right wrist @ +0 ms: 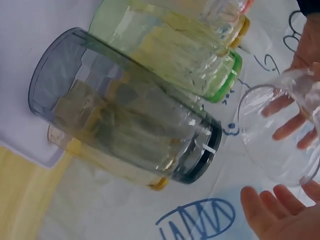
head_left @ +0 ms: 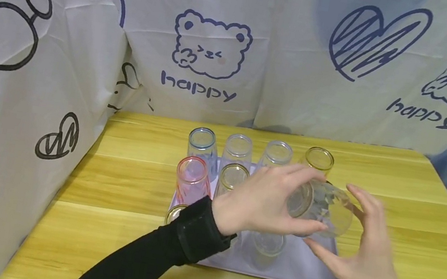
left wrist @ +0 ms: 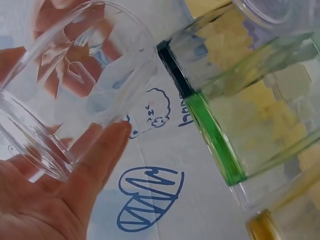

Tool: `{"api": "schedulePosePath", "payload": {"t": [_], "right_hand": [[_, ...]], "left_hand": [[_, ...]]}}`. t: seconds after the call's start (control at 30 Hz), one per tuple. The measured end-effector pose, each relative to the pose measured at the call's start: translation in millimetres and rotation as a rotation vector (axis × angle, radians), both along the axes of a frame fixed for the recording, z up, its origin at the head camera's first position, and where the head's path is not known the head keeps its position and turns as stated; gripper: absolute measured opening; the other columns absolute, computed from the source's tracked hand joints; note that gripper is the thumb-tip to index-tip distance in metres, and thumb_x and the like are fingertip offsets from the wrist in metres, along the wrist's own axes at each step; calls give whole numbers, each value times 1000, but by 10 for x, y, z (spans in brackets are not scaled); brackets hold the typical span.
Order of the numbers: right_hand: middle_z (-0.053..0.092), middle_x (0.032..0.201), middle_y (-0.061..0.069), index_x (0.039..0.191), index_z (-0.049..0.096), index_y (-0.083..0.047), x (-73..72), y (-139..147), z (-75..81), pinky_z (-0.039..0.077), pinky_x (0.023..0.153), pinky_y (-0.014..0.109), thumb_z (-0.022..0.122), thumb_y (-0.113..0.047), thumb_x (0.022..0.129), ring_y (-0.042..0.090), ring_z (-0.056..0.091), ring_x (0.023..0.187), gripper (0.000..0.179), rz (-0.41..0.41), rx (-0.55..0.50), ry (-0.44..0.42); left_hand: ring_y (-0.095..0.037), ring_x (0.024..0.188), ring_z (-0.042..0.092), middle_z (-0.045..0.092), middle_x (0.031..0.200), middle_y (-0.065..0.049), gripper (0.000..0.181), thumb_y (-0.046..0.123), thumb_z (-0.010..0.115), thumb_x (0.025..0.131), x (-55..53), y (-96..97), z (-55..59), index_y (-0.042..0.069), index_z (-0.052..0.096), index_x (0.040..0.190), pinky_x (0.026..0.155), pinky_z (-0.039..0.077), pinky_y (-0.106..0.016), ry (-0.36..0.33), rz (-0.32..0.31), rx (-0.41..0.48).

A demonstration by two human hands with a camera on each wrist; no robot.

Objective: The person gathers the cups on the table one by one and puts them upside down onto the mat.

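Observation:
My left hand grips a clear drinking glass near its thick base, thumb below and fingers above. The glass is tilted on its side above the tray, its wide mouth toward my right hand. Those right fingers spread around the mouth, thumb apart from them; in the right wrist view a fingertip is at the rim, but whether it touches is unclear. Through the glass in the left wrist view, the faceted base and fingers show. Below and behind stand several upside-down glasses, including a pink-rimmed one.
A pale purple tray bears the glasses on a yellow wood-grain table. A grey glass with a dark base and a green glass stand close to the hands. White cloth with drawings hangs behind and at the sides.

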State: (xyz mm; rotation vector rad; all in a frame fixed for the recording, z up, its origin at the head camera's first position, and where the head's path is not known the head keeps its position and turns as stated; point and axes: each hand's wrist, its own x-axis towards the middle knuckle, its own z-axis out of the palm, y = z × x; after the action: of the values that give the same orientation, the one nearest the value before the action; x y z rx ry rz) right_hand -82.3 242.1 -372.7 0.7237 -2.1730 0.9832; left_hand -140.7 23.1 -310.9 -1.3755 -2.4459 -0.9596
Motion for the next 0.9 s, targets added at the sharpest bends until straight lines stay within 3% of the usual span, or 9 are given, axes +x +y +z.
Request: {"api": "schedulePosePath", "payload": {"t": [0.13, 0.27, 0.47, 0.6, 0.77, 0.9], "right_hand": [[51, 131, 33, 139, 45, 14, -7, -81, -14, 33, 112, 10, 65, -66, 86, 15, 47, 127, 98, -81, 88, 59], [56, 127, 29, 135, 50, 13, -26, -131, -33, 32, 111, 6, 60, -66, 88, 30, 53, 111, 92, -110, 121, 56], [59, 125, 27, 132, 52, 12, -29, -131, -81, 32, 107, 3, 58, -65, 88, 29, 56, 107, 89, -118, 126, 32], [59, 125, 26, 134, 52, 11, -16, -119, -99, 32, 106, 3, 59, -65, 88, 25, 56, 109, 89, -114, 117, 23], [57, 128, 26, 137, 51, 9, 12, -104, -107, 36, 106, 5, 62, -64, 87, 7, 53, 119, 89, -91, 89, -13], [55, 131, 26, 141, 48, 7, 42, -91, -116, 38, 108, 8, 63, -60, 89, -1, 47, 129, 87, -61, 67, -42]], "left_hand": [[-6, 102, 67, 68, 125, 3, 68, 52, 79, 81, 27, 49, -5, 14, 58, 134, 83, 56, -17, -15, 69, -52], [-1, 95, 64, 68, 118, 7, 62, 55, 77, 82, 52, 82, -19, 18, 58, 129, 75, 53, -14, -27, 94, -81], [-2, 95, 64, 68, 113, 7, 60, 55, 77, 83, 73, 88, -37, 20, 57, 127, 73, 53, -15, -50, 92, -100], [-5, 100, 66, 68, 119, 4, 65, 56, 76, 83, 83, 81, -41, 19, 55, 133, 77, 56, -19, -58, 94, -117], [-5, 103, 65, 66, 124, 3, 69, 56, 75, 83, 93, 48, -24, 19, 53, 137, 81, 56, -20, -75, 80, -114], [-5, 114, 63, 64, 133, 3, 71, 56, 74, 85, 106, -21, 5, 19, 51, 141, 92, 55, -21, -97, 54, -88]]}}
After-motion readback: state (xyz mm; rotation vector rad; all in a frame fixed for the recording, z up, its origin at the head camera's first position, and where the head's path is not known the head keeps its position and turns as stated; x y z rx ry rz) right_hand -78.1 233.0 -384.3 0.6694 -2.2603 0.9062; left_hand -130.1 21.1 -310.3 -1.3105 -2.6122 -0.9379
